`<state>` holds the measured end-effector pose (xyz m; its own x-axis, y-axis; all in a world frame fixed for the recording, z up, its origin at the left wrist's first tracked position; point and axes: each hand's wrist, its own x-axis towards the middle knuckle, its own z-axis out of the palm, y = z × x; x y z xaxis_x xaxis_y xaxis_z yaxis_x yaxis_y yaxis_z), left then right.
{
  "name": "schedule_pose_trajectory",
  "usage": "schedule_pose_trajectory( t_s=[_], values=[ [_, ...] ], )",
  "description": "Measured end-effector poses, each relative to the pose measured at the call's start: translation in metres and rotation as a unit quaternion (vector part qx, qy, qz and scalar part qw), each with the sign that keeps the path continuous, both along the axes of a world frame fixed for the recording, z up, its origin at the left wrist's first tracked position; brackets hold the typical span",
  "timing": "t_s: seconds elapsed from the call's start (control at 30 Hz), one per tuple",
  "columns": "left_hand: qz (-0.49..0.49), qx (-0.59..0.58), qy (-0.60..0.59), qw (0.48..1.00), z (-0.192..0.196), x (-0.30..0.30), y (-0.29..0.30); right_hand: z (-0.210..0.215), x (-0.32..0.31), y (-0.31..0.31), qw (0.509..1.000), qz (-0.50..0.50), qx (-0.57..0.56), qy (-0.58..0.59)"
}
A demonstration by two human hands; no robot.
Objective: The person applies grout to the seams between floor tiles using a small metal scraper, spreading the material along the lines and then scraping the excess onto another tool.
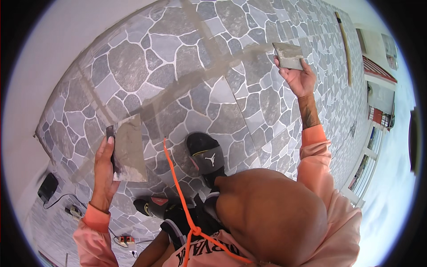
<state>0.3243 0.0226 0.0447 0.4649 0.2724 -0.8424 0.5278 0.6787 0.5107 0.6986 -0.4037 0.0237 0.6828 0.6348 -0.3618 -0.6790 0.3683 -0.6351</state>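
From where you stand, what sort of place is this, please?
Probably an outdoor terrace or balcony being tiled. The stone-pattern tile floor has wet grey grout smeared along its joints, the left hand and right hand each hold a mortar-smeared trowel, and a railing edges it.

No package, label, sign or screen can be told for certain. The nearest candidates lie on the tiled floor (pixel 178 58) at its lower left edge: a dark, flat, rectangular box (pixel 47 187) with a cable running from it, and further down a small orange and white item (pixel 126 240) beside more cable. Both are too small and blurred to say whether they are packages. Neither shows a readable face or a lit display.
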Motion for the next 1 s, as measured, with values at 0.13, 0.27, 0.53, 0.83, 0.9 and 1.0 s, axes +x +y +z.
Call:
schedule_pose_trajectory(
  t_s=[0.13, 0.27, 0.53, 0.83, 0.9, 1.0],
  values=[
    [0.0, -0.005, 0.005, 1.0, -0.001, 0.001, -0.001, -0.005, 0.003, -0.008, 0.995, -0.002, 0.101, 0.014],
    [0.001, -0.01, -0.004, 1.0, -0.005, -0.002, -0.001, -0.003, -0.002, 0.0, 0.992, -0.028, 0.126, -0.008],
    [0.012, -0.025, -0.033, 0.999, -0.007, -0.006, 0.003, 0.023, 0.015, 0.008, 0.997, 0.022, -0.022, -0.071],
    [0.004, -0.035, -0.058, 0.998, -0.006, -0.004, 0.005, -0.025, 0.096, -0.047, 0.568, 0.129, -0.671, -0.458],
    [0.009, -0.025, -0.04, 0.999, -0.004, -0.004, 0.001, -0.034, 0.097, -0.047, 0.492, 0.132, -0.704, -0.495],
    [0.029, -0.017, -0.02, 0.999, -0.006, -0.013, 0.005, -0.051, 0.107, -0.043, 0.461, 0.148, -0.709, -0.513]
  ],
)
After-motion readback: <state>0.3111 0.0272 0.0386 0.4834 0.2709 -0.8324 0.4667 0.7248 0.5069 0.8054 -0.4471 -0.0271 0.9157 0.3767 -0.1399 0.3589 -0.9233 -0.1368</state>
